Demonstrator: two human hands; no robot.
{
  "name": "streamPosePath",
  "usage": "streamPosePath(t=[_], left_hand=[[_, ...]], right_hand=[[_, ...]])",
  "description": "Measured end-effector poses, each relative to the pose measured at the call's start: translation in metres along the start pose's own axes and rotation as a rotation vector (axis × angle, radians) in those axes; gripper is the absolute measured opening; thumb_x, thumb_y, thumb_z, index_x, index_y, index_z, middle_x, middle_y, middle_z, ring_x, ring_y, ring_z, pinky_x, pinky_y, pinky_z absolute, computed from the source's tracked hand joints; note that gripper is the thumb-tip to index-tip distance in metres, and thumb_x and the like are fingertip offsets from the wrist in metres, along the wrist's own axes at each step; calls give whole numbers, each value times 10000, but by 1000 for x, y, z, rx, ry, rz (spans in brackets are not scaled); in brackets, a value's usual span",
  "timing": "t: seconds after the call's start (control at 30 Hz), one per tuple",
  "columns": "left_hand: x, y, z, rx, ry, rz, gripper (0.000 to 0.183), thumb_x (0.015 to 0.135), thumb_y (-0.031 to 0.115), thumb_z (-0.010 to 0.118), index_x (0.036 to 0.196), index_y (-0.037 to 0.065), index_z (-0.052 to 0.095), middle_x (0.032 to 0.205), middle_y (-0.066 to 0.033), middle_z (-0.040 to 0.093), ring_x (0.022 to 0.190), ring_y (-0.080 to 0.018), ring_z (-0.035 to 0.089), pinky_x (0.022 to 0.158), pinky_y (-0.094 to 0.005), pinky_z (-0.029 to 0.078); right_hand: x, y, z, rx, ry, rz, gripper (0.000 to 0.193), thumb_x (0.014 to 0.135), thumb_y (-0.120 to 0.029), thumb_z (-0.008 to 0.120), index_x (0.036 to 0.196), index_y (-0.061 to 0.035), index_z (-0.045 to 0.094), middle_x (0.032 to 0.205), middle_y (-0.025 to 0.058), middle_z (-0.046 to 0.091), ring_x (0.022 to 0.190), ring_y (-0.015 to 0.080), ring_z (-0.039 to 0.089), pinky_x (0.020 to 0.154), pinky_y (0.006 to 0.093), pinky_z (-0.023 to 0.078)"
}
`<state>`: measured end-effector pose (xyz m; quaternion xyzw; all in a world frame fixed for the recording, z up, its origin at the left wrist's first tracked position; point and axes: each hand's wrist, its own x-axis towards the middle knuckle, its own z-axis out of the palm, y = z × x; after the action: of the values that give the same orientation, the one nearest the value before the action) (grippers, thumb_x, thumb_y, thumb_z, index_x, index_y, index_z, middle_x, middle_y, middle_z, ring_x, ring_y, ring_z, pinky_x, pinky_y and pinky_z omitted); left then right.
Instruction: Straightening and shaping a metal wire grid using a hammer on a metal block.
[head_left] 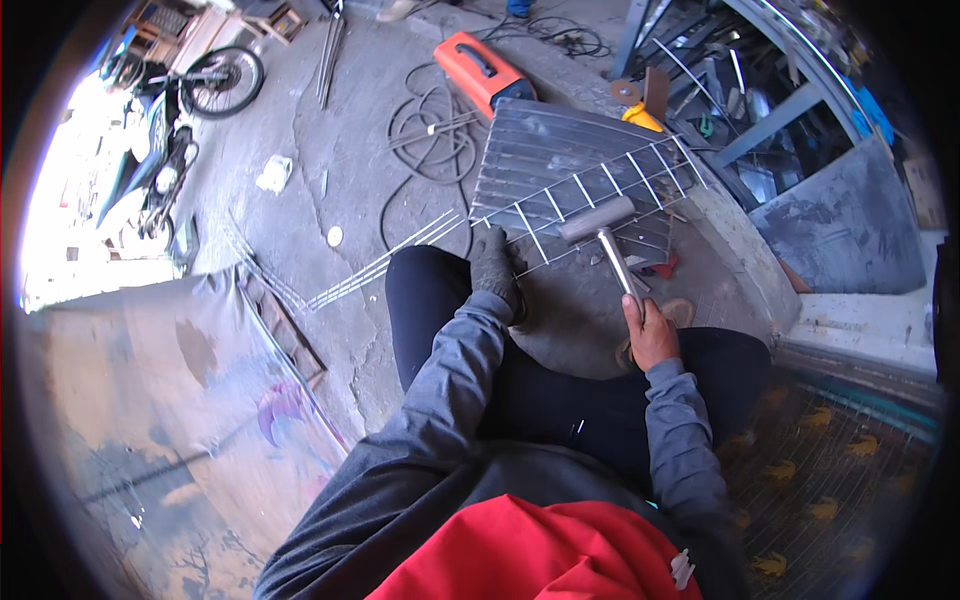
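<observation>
My left hand point(493, 268), in a dark work glove, is closed on the near left end of a ladder-shaped lattice of thin metal rods point(532, 232). The lattice slants away to the right across a grey ribbed metal sheet point(535, 150). In my bare right hand point(652, 332) is a hammer point(614, 258), gripped low on its shiny handle. Its thick cylindrical head lies over the lattice's near rod in this view; whether the two touch I cannot tell. The glove hides the part of the rods inside my grip.
An orange portable machine point(480, 70) with a black handle stands beyond the sheet, near coiled cable point(432, 140). Thin rods point(385, 262) lie to the left. A yellow-handled grinder point(642, 118) is at the right, near metal frames point(770, 120). A motorcycle point(160, 150) stands far left.
</observation>
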<state>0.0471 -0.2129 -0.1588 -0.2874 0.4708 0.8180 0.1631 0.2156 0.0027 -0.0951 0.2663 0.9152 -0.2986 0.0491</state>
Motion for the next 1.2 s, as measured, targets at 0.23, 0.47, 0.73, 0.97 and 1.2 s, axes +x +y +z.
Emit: streamPosePath(t=[0.23,0.47,0.73,0.97,1.2], left_hand=[[-19,31,-7,-283,-86,-61,258,1010,375,554,926,132,584,667,28,513,548,-106,509,539,-275,487],[-83,70,25,-630,-233,-139,282,1058,315,441,1048,54,545,1040,-99,635,1040,-270,646,961,-530,538],[-168,102,54,-1085,-649,-588,368,1069,199,394,1384,26,475,1414,-201,516,1278,-310,550,1022,-480,525],[-210,102,98,-1043,-783,-595,430,1077,258,365,1397,-15,456,1451,-209,478,1308,-311,520,1102,-458,447],[-228,93,127,-1112,-898,-706,463,1082,271,351,1435,-22,413,1466,-225,458,1341,-314,490,1106,-482,431]], right_hand=[[-11,3,4,308,76,-75,509,978,-517,535,875,-28,632,765,221,642,763,443,632,653,479,469],[5,1,8,329,216,-42,532,983,-541,504,888,-30,618,738,218,635,749,452,630,651,501,461],[19,13,19,302,44,139,617,971,-606,460,908,-14,618,850,243,658,858,472,621,743,515,466],[16,12,13,318,33,131,630,972,-602,462,903,5,617,840,253,654,860,480,619,741,521,463],[18,34,38,377,164,-41,617,975,-588,471,897,8,611,828,258,650,861,484,620,734,527,462]])
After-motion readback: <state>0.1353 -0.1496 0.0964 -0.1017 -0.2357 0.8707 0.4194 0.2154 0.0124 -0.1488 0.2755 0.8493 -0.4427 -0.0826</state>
